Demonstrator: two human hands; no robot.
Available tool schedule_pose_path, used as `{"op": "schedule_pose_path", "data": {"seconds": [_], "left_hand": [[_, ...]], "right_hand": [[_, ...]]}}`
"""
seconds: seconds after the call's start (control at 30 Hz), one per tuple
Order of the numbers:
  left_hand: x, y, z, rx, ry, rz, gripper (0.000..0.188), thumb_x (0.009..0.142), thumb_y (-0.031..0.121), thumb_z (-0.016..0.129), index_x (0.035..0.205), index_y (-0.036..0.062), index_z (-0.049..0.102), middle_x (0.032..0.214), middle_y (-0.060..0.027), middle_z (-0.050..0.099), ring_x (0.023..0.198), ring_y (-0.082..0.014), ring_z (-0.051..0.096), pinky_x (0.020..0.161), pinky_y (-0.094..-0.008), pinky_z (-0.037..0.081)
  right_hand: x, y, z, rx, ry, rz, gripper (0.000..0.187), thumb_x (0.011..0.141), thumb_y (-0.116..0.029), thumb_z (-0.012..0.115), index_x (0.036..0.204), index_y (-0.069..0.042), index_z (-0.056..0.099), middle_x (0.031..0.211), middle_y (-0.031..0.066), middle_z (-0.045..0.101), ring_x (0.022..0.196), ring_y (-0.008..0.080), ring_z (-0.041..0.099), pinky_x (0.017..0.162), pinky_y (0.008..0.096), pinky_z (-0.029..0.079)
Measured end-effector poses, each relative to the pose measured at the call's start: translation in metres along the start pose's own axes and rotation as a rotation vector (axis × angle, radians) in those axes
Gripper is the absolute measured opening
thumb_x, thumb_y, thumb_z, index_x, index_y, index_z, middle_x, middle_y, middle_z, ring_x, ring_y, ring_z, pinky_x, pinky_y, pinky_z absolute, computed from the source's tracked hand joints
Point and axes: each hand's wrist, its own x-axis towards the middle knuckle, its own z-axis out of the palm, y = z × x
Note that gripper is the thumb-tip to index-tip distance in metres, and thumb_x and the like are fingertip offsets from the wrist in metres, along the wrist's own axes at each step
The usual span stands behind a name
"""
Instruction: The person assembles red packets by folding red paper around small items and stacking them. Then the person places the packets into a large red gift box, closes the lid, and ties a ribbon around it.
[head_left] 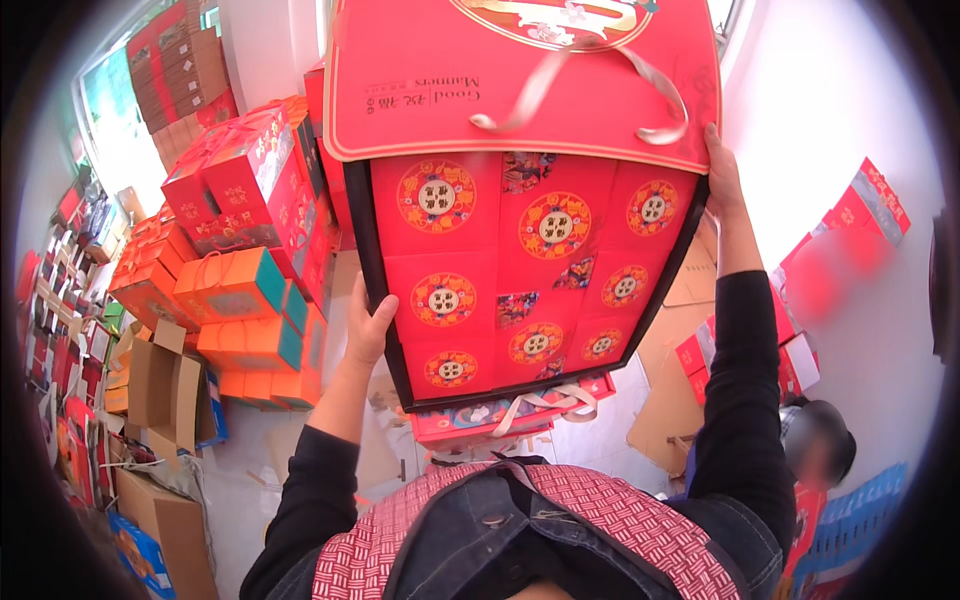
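A large red gift box with a black rim is tilted up in front of me, between my two hands. Its inside shows red panels with round orange-and-gold medallions and small patterned pieces. The red lid stands away at the far side, a pale ribbon handle looped on it. My left hand grips the box's left side, thumb over the black rim. Higher up, my right hand holds the right side close to the lid's corner. Below the near edge lies another red box with a white ribbon, partly covered.
Stacked red gift boxes and orange boxes stand on the left, near an open brown carton. Flattened cardboard lies on the floor to the right. A person is at the lower right, by blue crates.
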Motion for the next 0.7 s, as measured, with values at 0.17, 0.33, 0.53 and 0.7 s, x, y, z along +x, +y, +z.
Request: {"op": "schedule_pose_path", "data": {"seconds": [0.17,0.33,0.53,0.7], "left_hand": [[0.063,0.029,0.009,-0.347,-0.054,0.131,0.104,0.078,0.079,0.023,0.141,-0.0025,0.014,0.146,-0.0128,0.022,0.135,-0.0201,0.021,0.110,-0.0342,0.016],[0.145,0.094,-0.013,-0.741,-0.203,0.160,0.074,0.087,0.051,0.050,0.136,0.0000,0.028,0.130,-0.0156,0.045,0.118,-0.0299,0.046,0.099,-0.0445,0.039],[0.142,0.090,-0.037,-0.459,-0.133,0.142,0.063,0.089,0.037,0.050,0.136,0.0015,0.029,0.130,-0.0166,0.045,0.115,-0.0325,0.048,0.097,-0.0444,0.041],[0.137,0.101,-0.048,-0.384,-0.196,0.164,0.070,0.087,0.045,0.052,0.136,0.0013,0.028,0.134,-0.0154,0.041,0.119,-0.0318,0.044,0.098,-0.0454,0.040]], "right_hand": [[0.004,-0.003,-0.008,-0.095,-0.076,-0.148,0.051,0.093,-0.041,0.047,0.119,0.004,0.048,0.111,0.0111,0.058,0.096,0.0149,0.058,0.084,0.0285,0.048],[0.000,0.010,-0.009,-0.095,-0.028,-0.268,0.047,0.094,-0.037,0.046,0.122,0.001,0.046,0.111,0.0067,0.058,0.095,0.0117,0.058,0.083,0.0258,0.047],[-0.025,0.005,-0.018,0.101,-0.060,-0.333,0.048,0.094,-0.039,0.046,0.123,0.000,0.045,0.113,0.0072,0.058,0.100,0.0128,0.056,0.086,0.0266,0.045],[-0.040,0.026,-0.038,0.385,-0.034,-0.261,0.045,0.091,-0.028,0.046,0.126,0.001,0.044,0.119,0.0087,0.055,0.108,0.0163,0.053,0.094,0.0290,0.040]]}}
